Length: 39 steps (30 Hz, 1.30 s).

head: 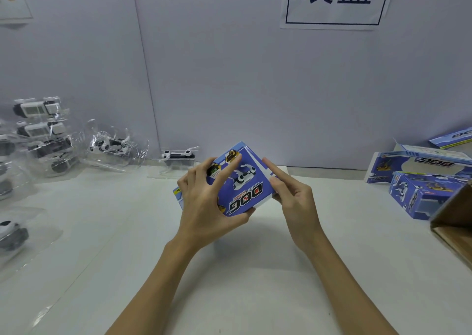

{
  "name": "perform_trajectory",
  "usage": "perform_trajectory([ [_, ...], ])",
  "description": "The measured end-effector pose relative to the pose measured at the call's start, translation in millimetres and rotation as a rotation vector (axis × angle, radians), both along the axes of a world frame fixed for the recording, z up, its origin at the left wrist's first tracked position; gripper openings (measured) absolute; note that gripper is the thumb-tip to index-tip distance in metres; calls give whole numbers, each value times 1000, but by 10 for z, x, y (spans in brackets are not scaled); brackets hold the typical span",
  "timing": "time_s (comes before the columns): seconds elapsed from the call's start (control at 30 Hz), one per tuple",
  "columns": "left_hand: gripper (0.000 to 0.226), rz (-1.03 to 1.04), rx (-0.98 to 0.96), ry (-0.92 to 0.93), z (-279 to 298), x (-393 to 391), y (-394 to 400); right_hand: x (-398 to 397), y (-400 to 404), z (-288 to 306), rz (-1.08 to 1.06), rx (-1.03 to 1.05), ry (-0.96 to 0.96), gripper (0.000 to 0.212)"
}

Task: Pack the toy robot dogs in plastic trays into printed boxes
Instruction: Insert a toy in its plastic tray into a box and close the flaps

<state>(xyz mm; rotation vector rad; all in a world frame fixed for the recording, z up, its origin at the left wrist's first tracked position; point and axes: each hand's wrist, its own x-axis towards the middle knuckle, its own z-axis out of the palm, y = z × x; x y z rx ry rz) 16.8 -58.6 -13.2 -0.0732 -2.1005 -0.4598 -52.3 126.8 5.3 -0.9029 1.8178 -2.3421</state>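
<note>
A blue printed "DOG" box (251, 185) is lifted just above the white table, in the middle of the view. My left hand (204, 202) grips its left side, thumb under the near edge and fingers spread over the printed face. At the box's right edge my right hand (291, 194) pinches it, index finger laid along the white flap. Toy robot dogs in clear plastic trays (43, 135) are stacked at the far left. One more tray with a dog (178, 157) lies against the wall behind the box.
More printed boxes (424, 197), some flat, lie at the right by the wall. A brown carton (454, 222) stands at the right edge. Another tray with a dog (12, 235) sits at the near left. A paper sign (334, 3) hangs on the wall.
</note>
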Motion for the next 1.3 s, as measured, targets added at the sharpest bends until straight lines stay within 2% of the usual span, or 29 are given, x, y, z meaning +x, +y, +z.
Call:
perform_trajectory([
  [0.2, 84, 20, -8, -5, 7, 16, 11, 51, -41, 1, 23, 25, 64, 41],
  [0.33, 84, 27, -30, -10, -6, 15, 25, 77, -31, 8, -7, 27, 99, 40],
  [0.53, 83, -41, -20, -16, 6, -5, -18, 12, 41, 54, 8, 37, -30, 42],
  [0.7, 83, -37, -28, -10, 13, -2, -24, 12, 40, 52, 42, 12, -58, 39],
  [0.9, 81, 19, -37, -25, 12, 8, 31, 89, -40, 16, -32, -8, 41, 35],
  [1.03, 80, 19, -41, -31, 28, 42, 29, 130, -39, 35, 14, 1, 108, 38],
  [1.17, 73, -18, -149, -31, 94, 76, 38, 124, -6, 74, 95, -18, 86, 42],
  [1.3, 57, -110, -135, 44, 176, 93, 93, 43, 118, 152, 179, 93, 78, 37],
])
